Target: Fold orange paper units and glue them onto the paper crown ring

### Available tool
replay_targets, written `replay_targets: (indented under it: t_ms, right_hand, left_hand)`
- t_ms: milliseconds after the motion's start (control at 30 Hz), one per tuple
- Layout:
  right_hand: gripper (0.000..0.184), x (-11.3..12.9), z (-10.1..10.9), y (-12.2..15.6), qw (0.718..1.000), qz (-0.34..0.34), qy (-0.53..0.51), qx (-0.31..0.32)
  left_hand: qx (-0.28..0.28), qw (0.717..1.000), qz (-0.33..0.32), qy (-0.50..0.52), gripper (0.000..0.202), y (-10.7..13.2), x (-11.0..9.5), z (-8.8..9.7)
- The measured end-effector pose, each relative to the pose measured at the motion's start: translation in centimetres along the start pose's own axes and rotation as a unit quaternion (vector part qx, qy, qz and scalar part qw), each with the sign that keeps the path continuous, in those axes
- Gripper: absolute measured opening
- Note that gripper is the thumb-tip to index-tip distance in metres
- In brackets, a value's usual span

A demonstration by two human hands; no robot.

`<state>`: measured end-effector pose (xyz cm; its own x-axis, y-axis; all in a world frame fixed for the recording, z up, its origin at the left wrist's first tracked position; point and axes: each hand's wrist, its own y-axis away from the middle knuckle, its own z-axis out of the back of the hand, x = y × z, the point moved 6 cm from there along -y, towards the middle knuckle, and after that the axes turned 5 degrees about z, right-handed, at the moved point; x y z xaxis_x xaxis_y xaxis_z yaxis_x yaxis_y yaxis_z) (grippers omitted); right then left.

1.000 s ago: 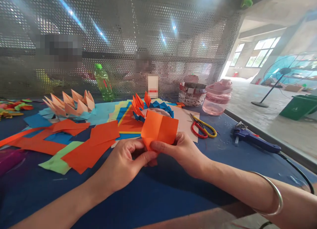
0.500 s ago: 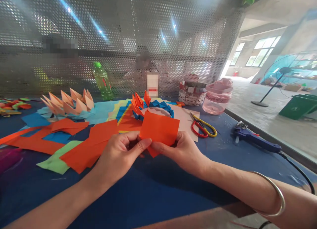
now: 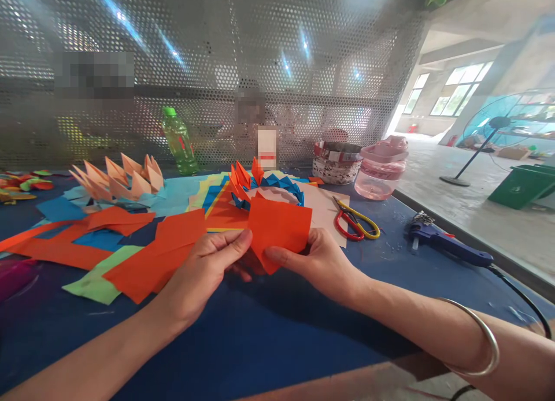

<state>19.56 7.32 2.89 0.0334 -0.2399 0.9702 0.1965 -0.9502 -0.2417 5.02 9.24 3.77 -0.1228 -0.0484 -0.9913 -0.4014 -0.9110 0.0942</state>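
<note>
A folded piece of orange paper [image 3: 281, 230] is held up over the table in front of me. My right hand [image 3: 321, 256] grips it at the lower right, thumb on the near face and fingers behind. At its left edge is my left hand [image 3: 221, 253], closed with the thumb tip against the paper; the other fingertips are partly hidden underneath. Just behind the paper sits a ring of folded blue paper [image 3: 281, 184] with orange folded points [image 3: 238, 178] on its left side.
Loose orange sheets [image 3: 173, 239] and a green sheet [image 3: 102, 277] lie left, before a peach folded-paper crown [image 3: 119, 178]. A green bottle [image 3: 177, 141] stands behind. Right are scissors [image 3: 358, 222], a glue gun [image 3: 451, 242], a pink jug [image 3: 381, 170] and a round container [image 3: 336, 163].
My left thumb has slid from the paper's lower middle out to its left edge. The orange paper has tilted and dropped slightly, while my right hand keeps its grip.
</note>
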Motion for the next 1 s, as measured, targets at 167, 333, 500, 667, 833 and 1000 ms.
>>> replay_targets:
  t_ms: [167, 333, 500, 667, 833, 1000]
  right_hand:
    - [0.027, 0.0, -0.1, 0.1, 1.000, -0.006, -0.004, 0.000]
    - [0.026, 0.0, -0.2, 0.2, 1.000, -0.013, -0.024, 0.003]
    - [0.023, 0.2, 0.2, 0.1, 0.999, 0.002, -0.039, -0.020]
    - [0.025, 0.5, -0.4, 0.1, 0.997, 0.020, -0.067, 0.021]
    - [0.021, 0.7, -0.4, 0.2, 0.997, 0.034, -0.073, -0.005]
    - [0.021, 0.9, -0.5, 0.2, 0.997, 0.036, -0.072, -0.004]
  left_hand:
    - [-0.031, 0.995, -0.051, -0.083, 0.026, 0.3, -1.0, 0.2]
    - [-0.040, 0.996, -0.041, -0.068, 0.038, 0.1, -0.5, 0.5]
    - [0.003, 0.996, -0.027, -0.083, 0.039, -0.1, 0.4, -0.1]
    - [0.045, 0.989, 0.002, -0.140, 0.030, 0.1, 0.7, -1.2]
    - [0.034, 0.983, -0.031, -0.177, 0.023, 0.7, -0.2, -1.5]
    - [0.024, 0.978, -0.045, -0.204, 0.021, 0.6, -0.1, -1.4]
